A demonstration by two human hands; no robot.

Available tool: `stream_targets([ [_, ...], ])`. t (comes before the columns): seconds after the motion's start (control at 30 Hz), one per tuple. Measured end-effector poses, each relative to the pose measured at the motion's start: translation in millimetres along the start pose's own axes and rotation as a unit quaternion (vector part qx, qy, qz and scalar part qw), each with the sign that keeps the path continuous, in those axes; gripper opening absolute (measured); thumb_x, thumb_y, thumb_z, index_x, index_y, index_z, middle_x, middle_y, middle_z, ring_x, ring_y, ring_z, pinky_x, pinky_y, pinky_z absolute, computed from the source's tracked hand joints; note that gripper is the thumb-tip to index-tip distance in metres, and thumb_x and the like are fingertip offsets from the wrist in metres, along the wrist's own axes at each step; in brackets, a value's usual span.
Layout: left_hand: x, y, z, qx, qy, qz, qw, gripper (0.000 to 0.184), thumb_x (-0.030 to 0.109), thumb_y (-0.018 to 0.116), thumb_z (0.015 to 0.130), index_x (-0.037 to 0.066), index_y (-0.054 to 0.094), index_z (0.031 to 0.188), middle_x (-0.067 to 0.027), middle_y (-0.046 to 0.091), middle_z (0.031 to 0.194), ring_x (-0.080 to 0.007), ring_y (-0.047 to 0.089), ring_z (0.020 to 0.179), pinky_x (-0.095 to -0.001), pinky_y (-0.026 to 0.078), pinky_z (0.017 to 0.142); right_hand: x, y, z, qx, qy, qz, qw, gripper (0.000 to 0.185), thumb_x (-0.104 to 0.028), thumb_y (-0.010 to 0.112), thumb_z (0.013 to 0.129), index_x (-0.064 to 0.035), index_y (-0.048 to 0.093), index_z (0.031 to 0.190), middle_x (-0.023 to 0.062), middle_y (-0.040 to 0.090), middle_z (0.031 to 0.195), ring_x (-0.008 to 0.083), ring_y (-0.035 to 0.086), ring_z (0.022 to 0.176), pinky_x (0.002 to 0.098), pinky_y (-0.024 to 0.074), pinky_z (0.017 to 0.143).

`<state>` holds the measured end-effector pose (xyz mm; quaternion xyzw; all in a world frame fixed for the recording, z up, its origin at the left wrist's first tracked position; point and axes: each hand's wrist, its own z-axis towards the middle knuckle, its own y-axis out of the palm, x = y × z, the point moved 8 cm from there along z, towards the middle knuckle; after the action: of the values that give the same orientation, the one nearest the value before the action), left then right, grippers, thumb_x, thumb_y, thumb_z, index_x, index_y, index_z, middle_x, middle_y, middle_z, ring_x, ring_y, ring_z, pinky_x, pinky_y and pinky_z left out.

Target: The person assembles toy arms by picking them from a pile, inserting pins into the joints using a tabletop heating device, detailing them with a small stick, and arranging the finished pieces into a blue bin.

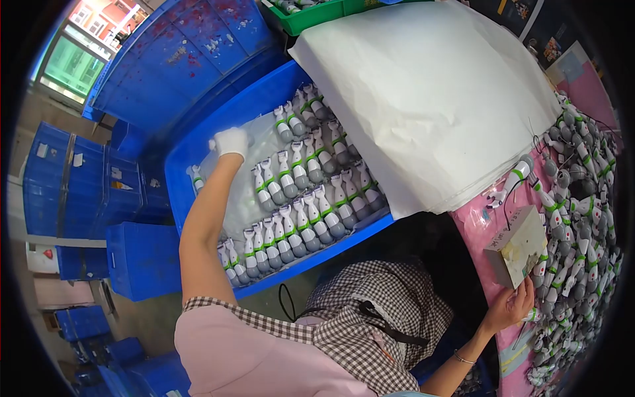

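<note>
My left hand (230, 143), in a white glove, is closed over the blue bin (180, 162), above clear plastic sheeting (233, 198). Whatever its fingers hold, if anything, is hidden. Rows of small handheld devices (299, 228), white with green bands and grey rounded ends, lie in the bin to the right of that hand. My right hand (512, 308) is bare, its fingers slightly bent and apart, at the lower edge of a small box (519, 248) with handwriting on its side. Beside the fingers, more of the same devices (575, 258) lie heaped on the table.
White sheets (430, 99) cover the table's far part and overhang the bin's right edge. Pink plastic (473, 231) lines the near table edge. A single device (516, 175) with a cord lies by the box. Blue crates (73, 185) stand at left; a green crate (311, 16) sits behind.
</note>
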<state>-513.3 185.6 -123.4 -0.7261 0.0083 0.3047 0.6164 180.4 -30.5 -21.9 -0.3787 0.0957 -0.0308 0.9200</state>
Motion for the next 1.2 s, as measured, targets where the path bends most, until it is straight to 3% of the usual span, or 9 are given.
stream_targets([
  [0.13, 69.5, -2.5, -7.6, 0.094, 0.320, 0.018, 0.942, 0.017, 0.014, 0.056, 0.076, 0.022, 0.068, 0.085, -0.0040, 0.065, 0.087, -0.0238, 0.062, 0.092, -0.0443, 0.042, 0.088, -1.2, -0.4, 0.9, -0.003, 0.003, -0.012, 1.000, 0.023, 0.000, 0.061, 0.081, -0.0025, 0.067, 0.103, 0.0104, 0.064, 0.111, 0.0270, 0.057, 0.104, 0.0368, 0.0426, 0.088],
  [0.47, 79.4, 17.8, 12.2, 0.228, 0.292, -0.301, 0.879, 0.032, 0.002, 0.052, 0.078, 0.008, 0.063, 0.108, -0.0189, 0.060, 0.104, -0.0346, 0.057, 0.103, -0.0410, 0.045, 0.089, -4.4, -3.5, 7.1, -0.041, 0.048, 0.014, 0.998, 0.028, -0.006, 0.061, 0.071, -0.0014, 0.064, 0.098, 0.0120, 0.060, 0.111, 0.0312, 0.052, 0.106, 0.0409, 0.0365, 0.093],
  [0.67, 186.4, -260.7, -147.3, 0.399, 0.418, -0.502, 0.644, 0.021, -0.001, 0.062, 0.078, 0.003, 0.065, 0.099, -0.0151, 0.060, 0.090, -0.0312, 0.058, 0.084, -0.0358, 0.047, 0.075, -1.5, -2.4, 7.3, -0.022, 0.059, 0.021, 0.998, 0.026, -0.007, 0.062, 0.069, -0.0054, 0.065, 0.096, 0.0070, 0.061, 0.110, 0.0276, 0.052, 0.107, 0.0401, 0.0328, 0.093],
  [0.73, 257.0, -294.5, -168.6, 0.223, 0.474, -0.623, 0.581, 0.017, 0.009, 0.063, 0.082, 0.004, 0.065, 0.099, -0.0153, 0.065, 0.087, -0.0303, 0.063, 0.079, -0.0358, 0.049, 0.068, -1.0, -4.6, 7.3, -0.017, 0.057, 0.022, 0.998, 0.025, -0.006, 0.063, 0.070, -0.0055, 0.065, 0.095, 0.0070, 0.061, 0.109, 0.0275, 0.052, 0.106, 0.0398, 0.0331, 0.093],
  [0.77, 294.6, -308.0, -179.9, 0.034, 0.453, -0.605, 0.654, 0.021, 0.018, 0.060, 0.086, 0.003, 0.064, 0.101, -0.0168, 0.066, 0.087, -0.0299, 0.064, 0.082, -0.0333, 0.050, 0.071, -1.1, -5.7, 6.7, -0.013, 0.058, 0.027, 0.998, 0.024, -0.006, 0.064, 0.070, -0.0056, 0.065, 0.094, 0.0071, 0.061, 0.109, 0.0274, 0.052, 0.105, 0.0396, 0.0333, 0.092],
  [0.8, 326.3, -324.4, -188.7, 0.032, 0.489, -0.643, 0.588, 0.029, 0.026, 0.057, 0.087, 0.003, 0.064, 0.104, -0.0176, 0.067, 0.086, -0.0297, 0.065, 0.082, -0.0331, 0.050, 0.072, -1.8, -8.1, 7.4, 0.003, 0.058, 0.036, 0.998, 0.021, -0.005, 0.065, 0.071, -0.0058, 0.066, 0.092, 0.0068, 0.062, 0.107, 0.0273, 0.053, 0.104, 0.0385, 0.0336, 0.092],
  [1.03, 494.9, -332.4, -192.8, -0.152, 0.514, -0.436, 0.723, 0.035, 0.031, 0.066, 0.080, 0.001, 0.065, 0.098, -0.0070, 0.065, 0.079, -0.0156, 0.062, 0.068, -0.0290, 0.050, 0.063, 3.8, -16.0, 4.9, 0.053, 0.072, 0.051, 0.995, 0.020, -0.005, 0.067, 0.072, -0.0086, 0.067, 0.091, 0.0042, 0.062, 0.102, 0.0250, 0.054, 0.099, 0.0379, 0.0337, 0.091],
  [1.1, 493.8, -318.6, -183.0, -0.259, 0.490, -0.486, 0.676, 0.036, 0.032, 0.064, 0.082, 0.004, 0.061, 0.105, -0.0046, 0.062, 0.080, -0.0162, 0.063, 0.069, -0.0301, 0.051, 0.062, 8.2, -19.1, 3.2, 0.058, 0.073, 0.059, 0.994, 0.021, -0.004, 0.066, 0.071, -0.0085, 0.067, 0.092, 0.0043, 0.062, 0.101, 0.0250, 0.054, 0.099, 0.0379, 0.0338, 0.091],
  [1.2, 444.8, -301.3, -148.3, -0.406, 0.322, -0.742, 0.425, 0.034, 0.030, 0.050, 0.093, 0.004, 0.050, 0.115, -0.0104, 0.059, 0.096, -0.0231, 0.061, 0.083, -0.0369, 0.052, 0.074, 9.4, -22.4, 2.3, 0.074, 0.076, 0.085, 0.991, 0.023, -0.003, 0.066, 0.070, -0.0082, 0.067, 0.092, 0.0047, 0.061, 0.101, 0.0256, 0.054, 0.099, 0.0388, 0.0344, 0.091],
])
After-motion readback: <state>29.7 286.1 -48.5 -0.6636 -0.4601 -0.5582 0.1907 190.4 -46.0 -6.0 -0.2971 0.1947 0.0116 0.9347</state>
